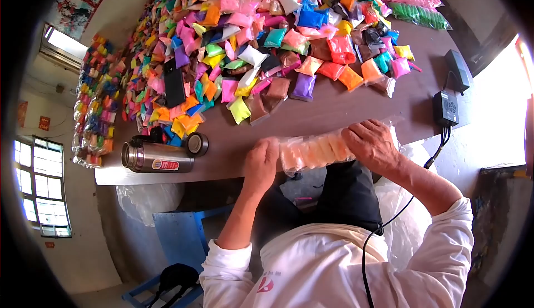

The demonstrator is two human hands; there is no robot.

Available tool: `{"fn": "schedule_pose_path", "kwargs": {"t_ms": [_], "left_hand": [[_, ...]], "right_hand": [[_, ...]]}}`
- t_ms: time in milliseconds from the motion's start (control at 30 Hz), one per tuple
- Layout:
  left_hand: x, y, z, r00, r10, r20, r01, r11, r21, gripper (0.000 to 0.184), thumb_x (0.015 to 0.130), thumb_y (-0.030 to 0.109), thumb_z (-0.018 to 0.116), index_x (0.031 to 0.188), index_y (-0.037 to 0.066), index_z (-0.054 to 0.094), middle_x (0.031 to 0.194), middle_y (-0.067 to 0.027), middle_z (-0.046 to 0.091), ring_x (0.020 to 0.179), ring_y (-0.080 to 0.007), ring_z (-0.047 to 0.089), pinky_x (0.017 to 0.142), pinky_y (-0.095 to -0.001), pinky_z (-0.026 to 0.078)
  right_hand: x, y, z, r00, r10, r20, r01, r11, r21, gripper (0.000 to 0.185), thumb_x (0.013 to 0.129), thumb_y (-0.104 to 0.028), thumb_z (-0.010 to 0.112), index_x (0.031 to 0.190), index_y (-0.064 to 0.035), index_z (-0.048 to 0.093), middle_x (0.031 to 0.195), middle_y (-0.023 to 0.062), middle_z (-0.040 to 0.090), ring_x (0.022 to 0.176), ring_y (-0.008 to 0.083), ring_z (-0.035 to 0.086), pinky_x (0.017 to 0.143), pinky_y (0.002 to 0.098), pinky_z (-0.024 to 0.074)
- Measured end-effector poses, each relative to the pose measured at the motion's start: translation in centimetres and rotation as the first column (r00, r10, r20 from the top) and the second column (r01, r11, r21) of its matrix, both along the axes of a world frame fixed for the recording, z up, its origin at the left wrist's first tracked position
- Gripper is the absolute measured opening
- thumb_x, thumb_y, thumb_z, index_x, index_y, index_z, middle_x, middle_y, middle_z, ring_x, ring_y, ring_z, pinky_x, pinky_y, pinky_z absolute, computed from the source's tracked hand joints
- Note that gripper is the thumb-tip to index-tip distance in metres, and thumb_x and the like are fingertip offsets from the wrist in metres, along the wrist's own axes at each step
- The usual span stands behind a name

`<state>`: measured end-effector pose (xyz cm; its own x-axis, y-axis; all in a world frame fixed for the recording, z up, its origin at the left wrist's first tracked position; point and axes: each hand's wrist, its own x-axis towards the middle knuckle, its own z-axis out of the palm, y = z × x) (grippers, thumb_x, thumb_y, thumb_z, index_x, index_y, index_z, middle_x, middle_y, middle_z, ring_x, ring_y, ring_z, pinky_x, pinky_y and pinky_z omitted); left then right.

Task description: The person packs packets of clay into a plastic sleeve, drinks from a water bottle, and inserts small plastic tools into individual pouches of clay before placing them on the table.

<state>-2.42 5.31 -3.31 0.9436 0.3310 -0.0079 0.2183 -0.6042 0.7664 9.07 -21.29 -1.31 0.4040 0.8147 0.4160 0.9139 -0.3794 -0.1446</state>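
Note:
A long clear plastic bag (314, 153) with a row of pale orange and whitish packets inside stretches between my hands, at the table's front edge above my lap. My left hand (262, 160) is closed on the bag's left end, fingers curled in. Across the right end lies my right hand (374, 144), its fingers bent over the top and gripping the plastic. Part of the right end is hidden behind that hand. Beyond the bag, a big heap of small colourful packets (239, 58) covers much of the table.
On the brown table (356, 110) stand a steel thermos (158, 157) lying on its side, its round lid (197, 144), and a black device (446, 108) with cables. A black phone (174, 83) rests on the packets. Filled bags (420, 15) lie at the far right.

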Motion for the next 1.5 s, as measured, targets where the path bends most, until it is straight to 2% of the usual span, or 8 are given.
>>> {"fn": "schedule_pose_path", "kwargs": {"t_ms": [433, 500, 567, 700, 800, 1067, 1267, 1500], "left_hand": [[-1.3, -1.7, -3.0, 0.948, -0.041, 0.316, -0.063, 0.949, 0.310, 0.017, 0.090, 0.011, 0.055, 0.098, -0.002, 0.062, 0.104, -0.0137, 0.061, 0.096, -0.0352, 0.056, 0.088, -0.0409, 0.044], [-1.4, -1.7, -3.2, 0.936, -0.044, 0.349, -0.084, 0.936, 0.342, 0.015, 0.090, 0.010, 0.056, 0.097, -0.002, 0.062, 0.104, -0.0145, 0.061, 0.096, -0.0348, 0.057, 0.087, -0.0410, 0.044], [-1.4, -1.8, -3.5, 0.931, -0.059, 0.359, -0.087, 0.922, 0.377, 0.014, 0.090, 0.009, 0.054, 0.095, -0.002, 0.061, 0.104, -0.0144, 0.061, 0.095, -0.0348, 0.057, 0.085, -0.0416, 0.045], [-1.2, -1.8, -3.5, 0.924, -0.070, 0.376, -0.083, 0.923, 0.376, 0.015, 0.091, 0.011, 0.053, 0.089, -0.002, 0.059, 0.105, -0.0144, 0.061, 0.095, -0.0356, 0.056, 0.084, -0.0427, 0.045], [-1.1, -2.0, -3.3, 0.924, -0.064, 0.376, -0.089, 0.923, 0.375, 0.016, 0.092, 0.012, 0.052, 0.085, -0.002, 0.058, 0.105, -0.0144, 0.061, 0.094, -0.0360, 0.056, 0.084, -0.0431, 0.045], [-0.9, -2.1, -3.4, 0.913, -0.063, 0.403, -0.099, 0.925, 0.367, 0.019, 0.093, 0.013, 0.050, 0.083, -0.002, 0.056, 0.104, -0.0152, 0.061, 0.093, -0.0368, 0.055, 0.083, -0.0443, 0.045], [-0.9, -2.0, -3.5, 0.910, -0.079, 0.408, -0.095, 0.917, 0.387, 0.022, 0.094, 0.014, 0.048, 0.080, -0.002, 0.054, 0.103, -0.0159, 0.061, 0.091, -0.0370, 0.055, 0.083, -0.0453, 0.044], [-0.8, -2.1, -3.6, 0.899, -0.081, 0.430, -0.110, 0.909, 0.402, 0.022, 0.094, 0.014, 0.048, 0.079, -0.002, 0.053, 0.102, -0.0156, 0.061, 0.091, -0.0366, 0.056, 0.082, -0.0447, 0.043]], "right_hand": [[0.8, -1.6, 1.0, 0.997, -0.068, 0.041, 0.058, 0.975, 0.216, 0.024, 0.065, -0.007, 0.072, 0.084, -0.0037, 0.057, 0.081, 0.0085, 0.057, 0.076, 0.0266, 0.057, 0.067, 0.0359, 0.0477], [0.9, -3.0, 1.4, 0.930, -0.363, -0.060, 0.353, 0.832, 0.428, 0.020, 0.069, -0.005, 0.071, 0.083, -0.0039, 0.058, 0.078, 0.0079, 0.057, 0.071, 0.0259, 0.058, 0.062, 0.0344, 0.0477], [1.5, -4.8, 0.5, 0.767, -0.436, -0.471, 0.641, 0.550, 0.536, 0.020, 0.084, -0.016, 0.068, 0.078, -0.0025, 0.054, 0.067, 0.0011, 0.049, 0.058, 0.0085, 0.047, 0.050, 0.0239, 0.0366], [3.1, -9.0, 0.4, 0.089, -0.166, -0.982, 0.869, 0.495, -0.005, 0.053, 0.091, -0.053, 0.052, 0.065, -0.0062, 0.054, 0.055, 0.0004, 0.046, 0.044, 0.0090, 0.037, 0.040, 0.0274, 0.0285], [3.2, -8.3, -0.5, -0.200, -0.173, -0.964, 0.842, 0.473, -0.260, 0.065, 0.087, -0.064, 0.047, 0.063, -0.0048, 0.056, 0.052, 0.0026, 0.048, 0.039, 0.0093, 0.037, 0.037, 0.0248, 0.0252], [4.2, -5.7, 2.5, -0.068, -0.377, -0.924, 0.742, 0.599, -0.299, 0.066, 0.089, -0.060, 0.044, 0.057, -0.0038, 0.057, 0.048, 0.0019, 0.047, 0.036, 0.0068, 0.037, 0.038, 0.0226, 0.0271], [5.4, -6.2, 3.2, -0.294, -0.186, -0.938, 0.724, 0.597, -0.345, 0.037, 0.091, -0.035, 0.055, 0.076, -0.0023, 0.063, 0.059, 0.0024, 0.053, 0.046, 0.0074, 0.046, 0.042, 0.0221, 0.0320], [4.4, -6.3, 1.4, -0.115, -0.033, -0.993, 0.784, 0.611, -0.111, 0.026, 0.090, -0.024, 0.058, 0.082, 0.0003, 0.064, 0.077, 0.0067, 0.065, 0.064, 0.0114, 0.063, 0.064, 0.0237, 0.0539]]}}
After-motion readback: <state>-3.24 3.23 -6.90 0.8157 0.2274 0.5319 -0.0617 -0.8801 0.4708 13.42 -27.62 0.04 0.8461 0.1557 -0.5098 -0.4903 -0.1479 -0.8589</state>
